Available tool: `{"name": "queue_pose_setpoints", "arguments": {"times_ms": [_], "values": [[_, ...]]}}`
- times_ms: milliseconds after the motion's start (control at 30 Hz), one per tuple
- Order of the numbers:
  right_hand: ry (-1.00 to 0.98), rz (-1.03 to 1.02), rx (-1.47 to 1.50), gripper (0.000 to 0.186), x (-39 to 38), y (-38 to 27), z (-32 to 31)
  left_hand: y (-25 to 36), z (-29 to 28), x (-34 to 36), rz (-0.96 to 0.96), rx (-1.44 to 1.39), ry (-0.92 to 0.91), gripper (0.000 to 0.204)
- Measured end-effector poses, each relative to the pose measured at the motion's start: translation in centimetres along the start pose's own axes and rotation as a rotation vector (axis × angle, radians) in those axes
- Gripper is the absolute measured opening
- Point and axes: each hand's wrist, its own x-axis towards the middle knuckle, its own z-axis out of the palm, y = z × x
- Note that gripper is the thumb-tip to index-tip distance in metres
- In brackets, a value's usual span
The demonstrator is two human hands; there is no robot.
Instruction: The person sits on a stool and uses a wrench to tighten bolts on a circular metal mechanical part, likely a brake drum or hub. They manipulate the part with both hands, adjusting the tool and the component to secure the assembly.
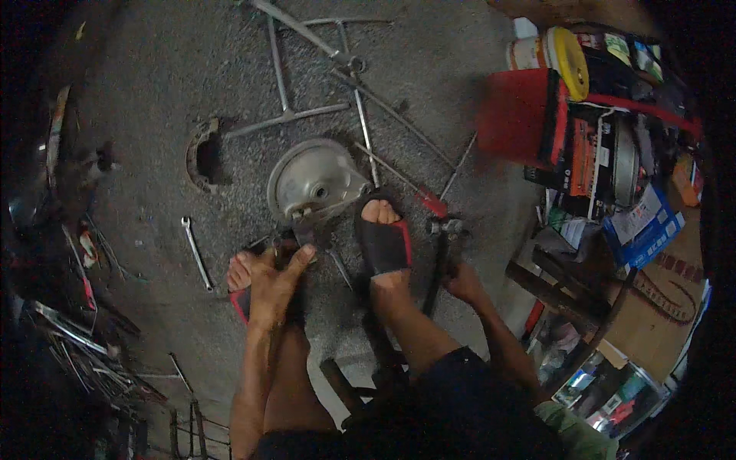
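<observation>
My left hand (277, 277) is closed around a small dark metal piece (303, 239) at the lower edge of a round silver hub plate (307, 172), by my sandalled left foot. My right hand (464, 282) is curled around what looks like a dark-handled, hammer-like tool (446, 228) with a metal head, right of my right sandal (383, 245); its grip is dim. A thin rod with a red end (432, 203) lies just above that tool. A curved metal shoe (207, 153) and an open-ended wrench (195, 253) lie to the left on the rough floor.
Tubular metal stands (285, 115) lie at the top. On the right are a yellow-lidded bucket (570, 61), a red box (517, 115), tools, blue packaging (640, 222) and cardboard (659, 307). Scattered bars and tools (77, 333) line the left side.
</observation>
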Motion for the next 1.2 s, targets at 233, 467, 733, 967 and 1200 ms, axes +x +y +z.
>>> {"name": "queue_pose_setpoints", "arguments": {"times_ms": [233, 467, 733, 967, 1200], "values": [[0.004, -0.057, -0.205, 0.048, 1.4, -3.9, -1.9, -2.6, 1.1, 2.2, 0.433, -0.114, 0.068, 0.02], [0.084, 0.004, 0.26, 0.043, 0.0, -4.1, -1.6, -2.9, 1.2, 0.4, 0.249, 0.108, -0.044, 0.016], [-0.274, 0.253, 1.216, 0.016, -2.2, -11.2, -8.5, -3.4, 1.8, 0.3, 0.231, -0.047, -0.043, 0.016], [-0.508, -0.05, 1.125, 0.018, -4.2, -21.2, -13.6, -3.7, 2.6, 1.5, 0.208, -0.134, -0.061, 0.014], [-0.681, 0.083, 0.786, 0.017, -2.7, -25.5, -11.0, -4.9, 2.8, 1.9, -0.021, -0.435, -0.149, 0.022]]}}
